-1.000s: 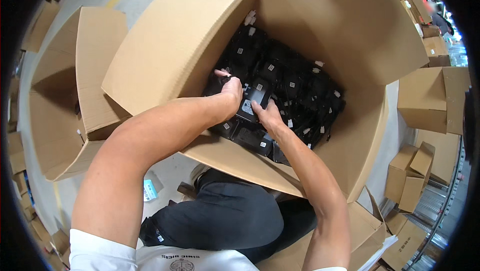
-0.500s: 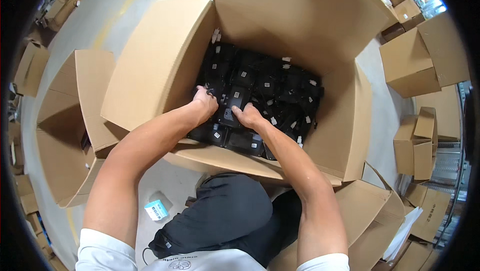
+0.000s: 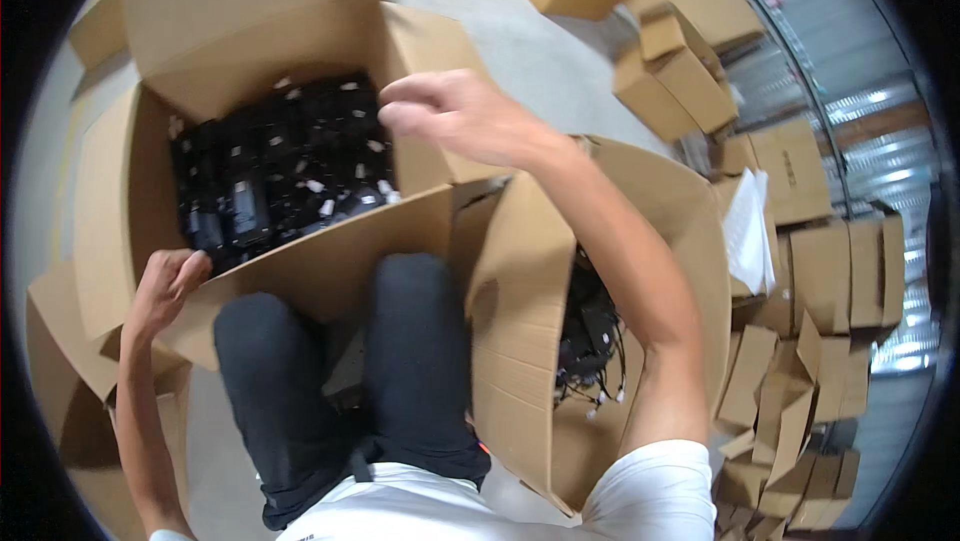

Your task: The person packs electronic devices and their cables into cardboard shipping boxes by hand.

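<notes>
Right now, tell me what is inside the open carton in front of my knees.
Inside the cardboard carton are many black rectangular units, packed close together, with white plugs among them. The units cover whatever lies beneath, and the near side hides the lower front.

Box (image 3: 250, 21), ten o'clock: matt cardboard. Black units (image 3: 245, 206) inside: semi-gloss plastic. Trousers (image 3: 420, 361), seven o'clock: matt cloth. Sheet (image 3: 750, 236), three o'clock: paper.

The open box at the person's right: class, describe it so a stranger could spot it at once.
Start at the black-trousered knees and look just right. There stands an open cardboard box, the right forearm crossing above it. Unlike the cartons farther right, it shows black cabled parts inside.
</notes>
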A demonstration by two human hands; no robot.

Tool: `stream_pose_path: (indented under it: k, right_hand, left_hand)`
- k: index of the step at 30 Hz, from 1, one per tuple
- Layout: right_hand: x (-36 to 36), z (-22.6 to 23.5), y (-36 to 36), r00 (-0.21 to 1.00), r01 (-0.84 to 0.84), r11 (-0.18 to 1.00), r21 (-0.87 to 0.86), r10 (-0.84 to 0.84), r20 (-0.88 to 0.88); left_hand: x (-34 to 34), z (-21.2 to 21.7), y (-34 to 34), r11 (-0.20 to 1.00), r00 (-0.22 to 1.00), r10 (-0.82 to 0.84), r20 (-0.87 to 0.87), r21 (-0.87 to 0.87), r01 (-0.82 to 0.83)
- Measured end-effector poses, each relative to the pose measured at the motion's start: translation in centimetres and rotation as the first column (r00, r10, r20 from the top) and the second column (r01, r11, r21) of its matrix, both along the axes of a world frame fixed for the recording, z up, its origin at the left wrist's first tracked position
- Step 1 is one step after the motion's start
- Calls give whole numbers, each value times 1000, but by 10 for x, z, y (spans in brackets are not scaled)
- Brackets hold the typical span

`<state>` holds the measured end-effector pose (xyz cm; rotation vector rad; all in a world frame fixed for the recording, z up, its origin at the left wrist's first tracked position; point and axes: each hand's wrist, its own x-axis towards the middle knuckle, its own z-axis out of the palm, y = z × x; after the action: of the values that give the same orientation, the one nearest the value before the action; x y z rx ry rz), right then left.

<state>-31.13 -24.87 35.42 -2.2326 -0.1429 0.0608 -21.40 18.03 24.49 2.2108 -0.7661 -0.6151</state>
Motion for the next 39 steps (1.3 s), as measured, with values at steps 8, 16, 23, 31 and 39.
stream_pose_path:
  k: [8, 16, 23, 31, 39]
  right_hand:
    - [-283, -106, -174, 448, 880, 407, 246, -883, -141]
    - [-429, -318, -123, 357, 695, 484, -532, -874, -330]
    - [-369, -324, -86, 486, 817, 486, -310, -870, -81]
    - [-304, -339, -66, 608, 684, 594, -423, -785, -118]
    - [-284, -334, -83, 583, 693, 592, -411, -796, -163]
  left_hand:
    - [2, -56, 14, 974, 963, 207, 170, 52, -219]
    - [0, -64, 10, 968, 953, 230, 196, 49, -244]
    - [-3, -56, 7, 954, 955, 270, 121, 100, -282]
    - [-13, -45, -3, 943, 953, 281, 111, 152, -296]
    - [-10, -50, 3, 940, 942, 328, 74, 68, -333]
